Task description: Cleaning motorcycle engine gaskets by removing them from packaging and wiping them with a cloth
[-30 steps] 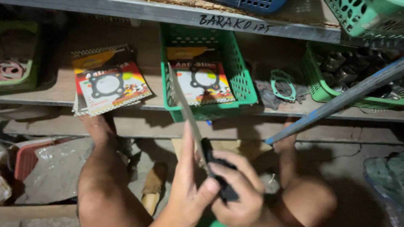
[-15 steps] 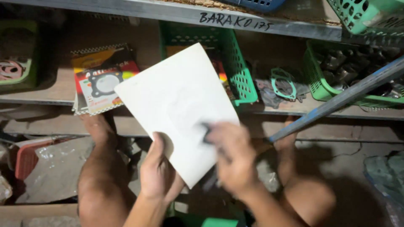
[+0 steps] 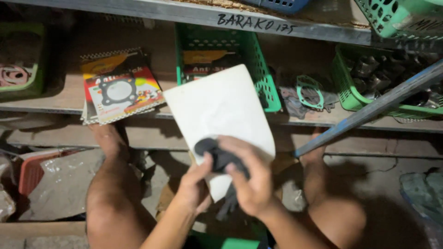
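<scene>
Head view, hands: left hand (image 3: 194, 186) and right hand (image 3: 251, 182) meet at the lower edge of a white card (image 3: 219, 115), both below frame centre.
Left grip: grasping the card at its bottom left edge, thumb on the face, fingers behind and out of sight.
Right grip: clenched on a dark cloth (image 3: 219, 157), which is pressed against the card's lower face; thumb and fingers wrap the wad.
White card: held up tilted, top leaning left, blank side toward the camera; it rises straight up from the two grips.
Dark cloth: bunched between the two hands, touching the card; a loose end hangs down below the right hand.
Above the grip: green basket (image 3: 258, 69) on the wooden shelf (image 3: 60, 99), its front partly hidden by the card; a printed packet stands inside it.
Up and left of the grip: stack of gasket packets (image 3: 120, 90) lying on the shelf, overhanging its edge.
Up and right of the grip: loose green gasket (image 3: 309, 92) on the shelf, beside a second green basket (image 3: 344, 90) of dark metal parts.
Right of the grip: blue metal bar (image 3: 369, 110) slanting up to the right, well apart from the hands.
Below the grip: the person's bare knees on either side, feet set against the lower shelf edge.
Far left: red tray (image 3: 30, 170) on the floor.
</scene>
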